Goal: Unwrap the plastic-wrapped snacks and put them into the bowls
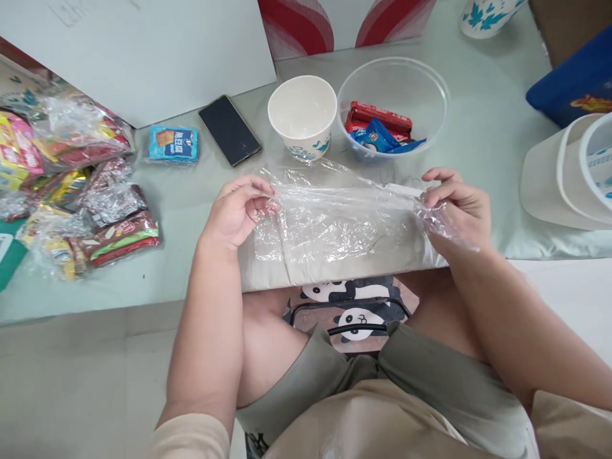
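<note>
A clear plastic bag (pixel 344 223) is stretched between my two hands just above the table's front edge. My left hand (pixel 236 207) pinches its left end between thumb and fingers. At the other end, my right hand (pixel 456 207) grips the bunched plastic. Beyond the bag stands a white paper cup (pixel 302 115) with a teal leaf pattern; its inside looks bare. Right of that cup, a clear round plastic bowl (pixel 430 121) holds red packets (pixel 377 120) and blue packets (pixel 380 137).
Bagged snacks (pixel 95 197) pile up on the left. A blue snack pack (pixel 173 145) and a phone (pixel 230 131) lie near a white box (pixel 157 57). White plastic tubs (pixel 547 172) and a blue container (pixel 574 83) stand at right. Another patterned cup (pixel 488 18) is behind.
</note>
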The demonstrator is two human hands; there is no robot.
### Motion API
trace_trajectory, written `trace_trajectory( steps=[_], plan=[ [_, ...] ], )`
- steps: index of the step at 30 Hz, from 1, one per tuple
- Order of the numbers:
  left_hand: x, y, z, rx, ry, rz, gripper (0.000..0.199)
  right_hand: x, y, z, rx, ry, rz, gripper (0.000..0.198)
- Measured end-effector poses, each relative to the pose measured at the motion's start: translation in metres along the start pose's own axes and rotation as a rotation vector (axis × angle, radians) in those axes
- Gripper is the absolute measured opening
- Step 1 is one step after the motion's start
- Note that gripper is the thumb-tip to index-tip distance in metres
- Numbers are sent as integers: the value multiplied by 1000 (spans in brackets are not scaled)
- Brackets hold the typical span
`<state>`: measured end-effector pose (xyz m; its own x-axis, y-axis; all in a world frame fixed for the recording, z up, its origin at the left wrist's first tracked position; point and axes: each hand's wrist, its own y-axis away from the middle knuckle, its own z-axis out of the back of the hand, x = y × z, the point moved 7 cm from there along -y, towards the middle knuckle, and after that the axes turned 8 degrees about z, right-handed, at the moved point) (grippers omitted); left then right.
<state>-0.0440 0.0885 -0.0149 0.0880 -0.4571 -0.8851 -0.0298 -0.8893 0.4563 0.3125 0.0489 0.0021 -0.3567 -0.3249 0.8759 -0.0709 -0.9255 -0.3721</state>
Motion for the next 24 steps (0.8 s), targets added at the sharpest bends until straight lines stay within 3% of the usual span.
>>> trace_trajectory(
  steps=[2,7,10,12,14,17,18,20,23,24],
  plan=[
    [2,-2,1,7,10,26,10,2,-1,3,-36,-49,-21,17],
    [13,-6,8,-82,21,172,46,5,-1,1,-11,-46,-95,18],
    [11,-3,10,-157,41,135,30,3,0,-4,6,-72,-114,20],
    [9,0,6,-138,30,118,11,1,0,-5,-15,-120,-116,23],
    [7,4,0,-76,-4,111,17,-1,0,-4,-52,-108,-130,22],
    [3,7,-6,-10,-52,74,33,-6,2,-2,-52,19,-181,3],
    [2,7,-5,-14,-69,62,34,-8,3,-2,-43,32,-208,9],
    [1,5,-3,-38,-87,46,30,-13,5,-2,-45,-21,-255,24],
    [-1,3,-2,-50,-6,32,8,-15,6,-2,-93,-136,-222,27],
    [-2,3,-3,-40,33,24,11,-14,6,-2,-106,-164,-202,26]
  ],
)
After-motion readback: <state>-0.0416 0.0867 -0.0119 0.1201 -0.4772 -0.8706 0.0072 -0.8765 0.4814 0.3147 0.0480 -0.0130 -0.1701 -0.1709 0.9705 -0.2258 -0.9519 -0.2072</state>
